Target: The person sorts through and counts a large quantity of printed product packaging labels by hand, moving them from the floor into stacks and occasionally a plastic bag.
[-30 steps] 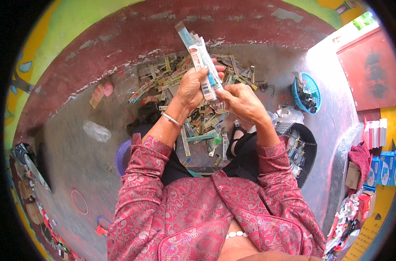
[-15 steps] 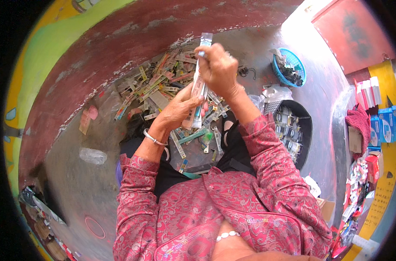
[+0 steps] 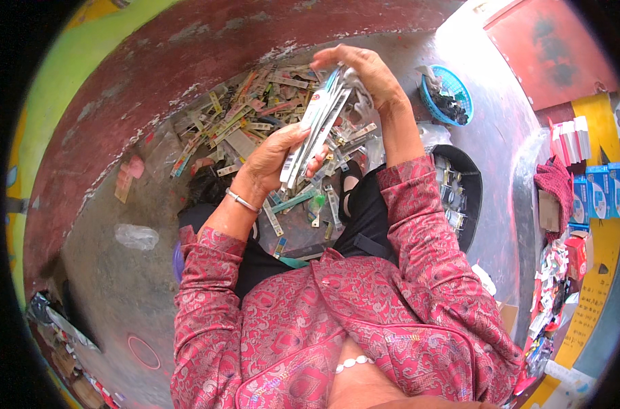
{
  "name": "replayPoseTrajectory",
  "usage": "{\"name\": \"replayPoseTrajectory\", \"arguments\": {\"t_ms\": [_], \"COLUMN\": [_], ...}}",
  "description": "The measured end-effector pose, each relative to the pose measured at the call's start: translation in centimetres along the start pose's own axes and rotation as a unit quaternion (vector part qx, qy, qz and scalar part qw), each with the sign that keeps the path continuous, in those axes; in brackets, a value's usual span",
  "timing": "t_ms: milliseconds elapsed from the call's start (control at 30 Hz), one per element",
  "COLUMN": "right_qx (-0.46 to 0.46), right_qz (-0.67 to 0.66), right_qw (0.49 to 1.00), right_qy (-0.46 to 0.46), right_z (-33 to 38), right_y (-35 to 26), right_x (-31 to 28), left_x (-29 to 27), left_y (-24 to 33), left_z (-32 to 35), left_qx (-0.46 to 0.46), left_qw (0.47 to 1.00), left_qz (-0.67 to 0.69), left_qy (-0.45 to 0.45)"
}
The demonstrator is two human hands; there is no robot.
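Observation:
My left hand (image 3: 277, 155) is closed around the lower part of a bundle of long, narrow, mostly white packets (image 3: 315, 131), held tilted over my lap. The packets fan apart slightly at the upper end. My right hand (image 3: 372, 73) is at that upper end, fingers stretched out to the left over the tops; its thumb is hidden. Something crumpled and grey (image 3: 359, 94), blurred, lies just under the right palm. Beyond my hands, a loose pile of similar long strips (image 3: 245, 123) in many colours covers the floor.
A blue basket (image 3: 469, 102) with dark items stands at the far right. Nearer, a black tub (image 3: 475, 170) holds clear-wrapped items. A crumpled plastic bag (image 3: 137, 236) lies at left. Blue boxes (image 3: 599, 191) and other packages line the right side; a dark red wall (image 3: 153, 82) curves behind the pile.
My right hand has moved from gripping the upper part of the packets to the right and opened its fingers. The bundle has turned, so several packet edges now show.

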State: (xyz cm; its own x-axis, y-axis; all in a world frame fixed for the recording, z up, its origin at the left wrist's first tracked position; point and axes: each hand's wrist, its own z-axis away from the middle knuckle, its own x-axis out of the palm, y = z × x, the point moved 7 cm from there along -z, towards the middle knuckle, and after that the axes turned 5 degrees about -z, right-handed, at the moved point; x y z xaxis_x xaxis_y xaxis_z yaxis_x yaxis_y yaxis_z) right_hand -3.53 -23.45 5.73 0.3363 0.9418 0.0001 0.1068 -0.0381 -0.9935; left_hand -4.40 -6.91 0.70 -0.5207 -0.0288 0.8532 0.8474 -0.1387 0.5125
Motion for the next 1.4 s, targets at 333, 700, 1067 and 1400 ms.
{"name": "replayPoseTrajectory", "arguments": {"t_ms": [333,700,1067,1400], "right_qx": [-0.124,-0.268,0.115,0.087], "right_qz": [0.124,0.445,-0.033,-0.206], "right_qw": [0.938,0.813,0.993,0.975], "right_qy": [0.298,0.264,-0.016,0.012], "right_z": [2.4,3.8,2.5,3.6], "right_y": [-2.5,-4.5,2.2,0.7], "right_x": [-2.9,0.2,4.9,3.8], "left_x": [-1.5,1.2,0.3,1.2], "left_y": [-0.1,-1.3,0.8,0.5], "left_z": [-0.7,-0.6,0.3,-0.5], "left_qx": [0.017,-0.040,0.028,0.010], "left_qw": [0.989,0.951,0.999,0.982], "left_qz": [-0.123,-0.291,-0.027,-0.184], "left_qy": [0.077,0.097,0.018,0.029]}}
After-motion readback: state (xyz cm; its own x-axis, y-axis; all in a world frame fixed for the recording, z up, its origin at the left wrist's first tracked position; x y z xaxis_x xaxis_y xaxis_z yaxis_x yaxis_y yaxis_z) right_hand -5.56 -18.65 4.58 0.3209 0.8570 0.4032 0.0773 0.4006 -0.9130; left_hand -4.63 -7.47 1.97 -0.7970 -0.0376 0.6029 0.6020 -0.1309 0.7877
